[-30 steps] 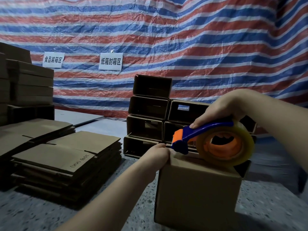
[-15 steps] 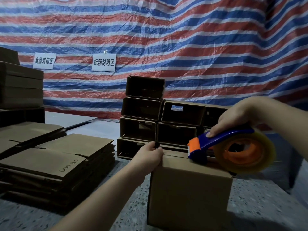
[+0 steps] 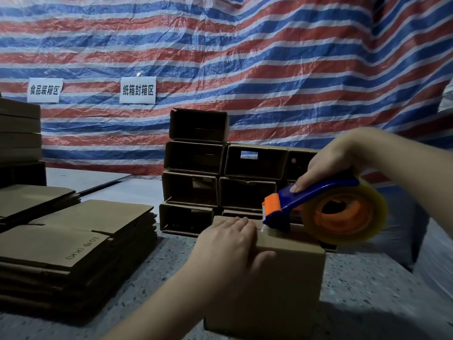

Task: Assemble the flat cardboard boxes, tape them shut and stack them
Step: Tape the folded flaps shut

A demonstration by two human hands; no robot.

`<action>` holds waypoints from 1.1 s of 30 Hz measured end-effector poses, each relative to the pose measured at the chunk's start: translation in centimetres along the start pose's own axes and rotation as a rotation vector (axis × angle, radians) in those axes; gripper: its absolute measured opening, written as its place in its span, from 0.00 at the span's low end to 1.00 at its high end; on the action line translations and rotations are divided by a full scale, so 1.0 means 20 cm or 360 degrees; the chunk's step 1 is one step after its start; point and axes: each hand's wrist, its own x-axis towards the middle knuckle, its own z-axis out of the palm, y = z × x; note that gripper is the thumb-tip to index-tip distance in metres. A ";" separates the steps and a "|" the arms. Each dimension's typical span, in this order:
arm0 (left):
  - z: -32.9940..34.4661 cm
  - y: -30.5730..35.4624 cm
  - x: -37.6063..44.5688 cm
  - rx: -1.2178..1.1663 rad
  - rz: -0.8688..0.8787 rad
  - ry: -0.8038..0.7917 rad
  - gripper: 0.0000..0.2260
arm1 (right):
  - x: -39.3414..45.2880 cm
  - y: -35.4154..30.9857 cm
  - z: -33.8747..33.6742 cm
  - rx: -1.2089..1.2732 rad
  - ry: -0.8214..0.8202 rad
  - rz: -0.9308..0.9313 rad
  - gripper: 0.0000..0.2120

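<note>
Since a moment ago the left hand (image 3: 228,244) has spread out from the box's far left corner: it now lies flat over the top edge of the cardboard box (image 3: 277,285), fingers straight on the lid and thumb down the near face. Its partner, the right hand (image 3: 328,165), has drawn the tape dispenser (image 3: 316,209) further toward three o'clock, fingers curled round the blue handle. That dispenser's orange nose touches the lid just beside the left fingertips, and the clear tape roll (image 3: 345,212) hangs off the box's right side.

That box stands upright on the speckled floor (image 3: 367,290), at about five o'clock in the view. Behind it, toward twelve o'clock, is a stack of assembled boxes (image 3: 196,158) lying on their sides, open mouths facing this way. At nine o'clock sit piles of flat cardboard (image 3: 73,244). Beyond everything hangs a red, white and blue striped tarpaulin (image 3: 245,57) carrying two white paper signs (image 3: 138,90).
</note>
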 end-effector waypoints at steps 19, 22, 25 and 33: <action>0.01 0.25 0.13 -0.0085 0.0006 -0.0187 0.42 | -0.01 0.27 0.07 0.0112 0.0025 0.0098 0.36; 0.08 0.27 0.13 0.0001 0.0011 -0.0116 0.37 | 0.00 0.29 0.08 0.0172 0.0032 0.0064 0.35; 0.10 0.25 0.13 0.0048 0.0040 -0.0065 0.36 | 0.00 0.32 0.08 0.0205 0.0016 0.0005 0.35; 0.11 0.24 0.11 0.0014 0.0061 0.0028 0.37 | -0.07 0.49 0.03 0.0190 -0.0040 0.0095 0.46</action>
